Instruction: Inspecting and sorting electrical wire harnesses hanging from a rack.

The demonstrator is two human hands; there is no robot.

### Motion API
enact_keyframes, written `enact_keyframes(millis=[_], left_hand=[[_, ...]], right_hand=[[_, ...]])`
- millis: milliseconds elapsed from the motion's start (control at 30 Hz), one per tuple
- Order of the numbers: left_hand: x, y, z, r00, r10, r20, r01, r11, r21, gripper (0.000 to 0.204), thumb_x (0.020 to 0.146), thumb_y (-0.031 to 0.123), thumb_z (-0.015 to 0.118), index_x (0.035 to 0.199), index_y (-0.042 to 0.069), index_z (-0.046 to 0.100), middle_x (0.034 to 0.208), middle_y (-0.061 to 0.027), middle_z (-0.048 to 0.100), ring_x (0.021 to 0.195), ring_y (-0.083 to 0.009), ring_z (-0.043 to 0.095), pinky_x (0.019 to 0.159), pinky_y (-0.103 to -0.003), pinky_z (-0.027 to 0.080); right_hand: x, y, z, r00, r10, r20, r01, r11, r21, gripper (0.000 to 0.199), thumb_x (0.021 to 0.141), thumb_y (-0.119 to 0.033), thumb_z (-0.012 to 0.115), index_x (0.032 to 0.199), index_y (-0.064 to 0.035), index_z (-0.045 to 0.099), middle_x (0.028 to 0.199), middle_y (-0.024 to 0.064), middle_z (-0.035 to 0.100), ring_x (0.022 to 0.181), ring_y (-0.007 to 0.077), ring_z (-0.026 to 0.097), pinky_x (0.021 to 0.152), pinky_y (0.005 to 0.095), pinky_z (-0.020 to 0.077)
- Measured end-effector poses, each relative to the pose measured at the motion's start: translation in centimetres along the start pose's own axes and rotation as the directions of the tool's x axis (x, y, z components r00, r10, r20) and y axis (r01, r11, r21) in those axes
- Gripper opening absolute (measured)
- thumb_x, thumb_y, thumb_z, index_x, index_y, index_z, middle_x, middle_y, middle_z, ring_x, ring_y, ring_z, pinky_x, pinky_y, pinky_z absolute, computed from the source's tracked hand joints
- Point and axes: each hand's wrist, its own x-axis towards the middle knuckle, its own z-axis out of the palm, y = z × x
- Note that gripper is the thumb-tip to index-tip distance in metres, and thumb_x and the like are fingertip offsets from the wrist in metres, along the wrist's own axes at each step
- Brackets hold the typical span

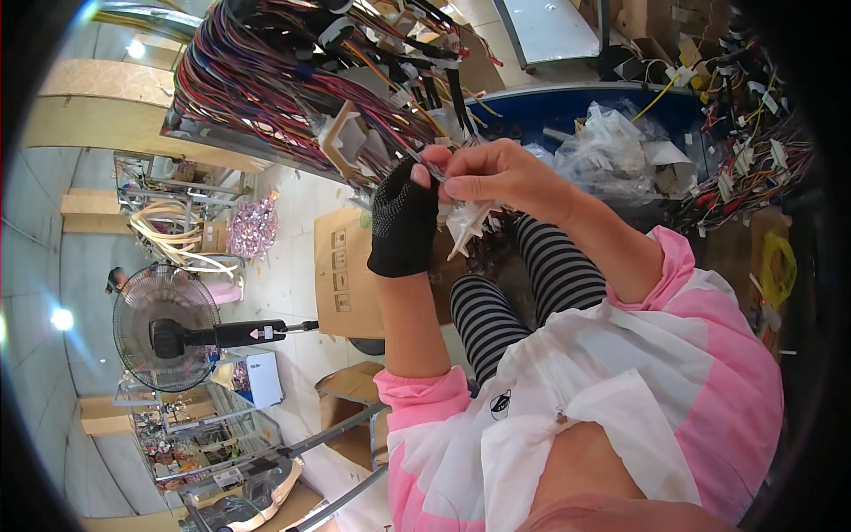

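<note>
My left hand, in a black glove with bare fingertips, is closed in a pinch at the near edge of a thick bundle of coloured wires. Bare-skinned, my right hand meets it from the right, thumb and forefinger pressed together. Between the two sets of fingertips runs a thin wire; its end is hidden by the fingers. A crumpled white plastic piece hangs just below my hands. Close to the left hand, a beige rectangular frame leans against the wires.
Clear plastic bags lie in a blue tray at the far right. More wire harnesses are heaped beyond. A cardboard box stands below the bundle, and a black fan is at the left.
</note>
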Motion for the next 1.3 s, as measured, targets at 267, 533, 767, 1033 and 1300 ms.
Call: enact_keyframes(millis=[267, 533, 767, 1033, 1300], left_hand=[[0.2, 0.4, -0.3, 0.999, 0.001, 0.049, -0.004, 0.998, 0.056, 0.038, 0.083, 0.037, 0.064, 0.095, 0.001, 0.060, 0.085, -0.0047, 0.056, 0.065, -0.0109, 0.052, 0.062, -0.024, 0.041], [0.8, -2.3, -1.7, 0.962, 0.057, 0.266, 0.019, 0.961, -0.276, 0.032, 0.084, 0.040, 0.062, 0.081, 0.009, 0.053, 0.094, -0.0025, 0.045, 0.091, -0.0188, 0.046, 0.080, -0.032, 0.041], [1.3, -2.1, -1.8, 0.961, 0.133, 0.243, -0.105, 0.987, -0.125, 0.031, 0.082, 0.039, 0.064, 0.078, 0.011, 0.053, 0.091, 0.0002, 0.046, 0.092, -0.0174, 0.046, 0.087, -0.035, 0.036], [0.6, 0.9, -0.1, 0.960, 0.117, -0.253, -0.052, 0.966, 0.252, 0.019, 0.080, 0.018, 0.069, 0.081, 0.003, 0.059, 0.082, -0.0017, 0.057, 0.073, -0.0091, 0.053, 0.066, -0.024, 0.042], [1.1, 0.4, -1.6, 0.986, 0.029, 0.162, -0.017, 0.997, -0.077, 0.023, 0.082, 0.027, 0.068, 0.093, 0.008, 0.063, 0.101, -0.0010, 0.054, 0.088, -0.0143, 0.051, 0.082, -0.030, 0.042]], right_hand=[[-0.1, 0.4, 0.2, 0.998, -0.040, 0.039, 0.043, 0.996, -0.083, 0.020, 0.086, -0.017, 0.062, 0.090, 0.0022, 0.064, 0.083, 0.0001, 0.062, 0.077, 0.0049, 0.053, 0.071, 0.0193, 0.0422], [0.6, 1.5, 0.6, 0.975, 0.079, 0.207, -0.180, 0.825, 0.535, 0.009, 0.087, -0.010, 0.055, 0.095, -0.0044, 0.057, 0.090, 0.0025, 0.059, 0.077, 0.0139, 0.055, 0.068, 0.0249, 0.0421], [1.4, 2.7, 0.7, 0.882, -0.051, 0.468, -0.381, 0.506, 0.774, 0.003, 0.086, -0.010, 0.053, 0.089, -0.0087, 0.051, 0.092, 0.0040, 0.058, 0.076, 0.0173, 0.055, 0.067, 0.0308, 0.0431], [2.7, -1.1, -0.1, 0.993, -0.098, 0.072, 0.122, 0.762, -0.636, 0.028, 0.081, -0.025, 0.064, 0.092, 0.0005, 0.063, 0.078, 0.0098, 0.064, 0.075, 0.0157, 0.061, 0.070, 0.0289, 0.0451], [2.8, -1.4, -0.6, 0.890, 0.298, 0.346, -0.375, 0.909, 0.181, 0.011, 0.087, -0.015, 0.057, 0.090, -0.0065, 0.063, 0.079, 0.0108, 0.065, 0.070, 0.0246, 0.064, 0.070, 0.0337, 0.0501]])
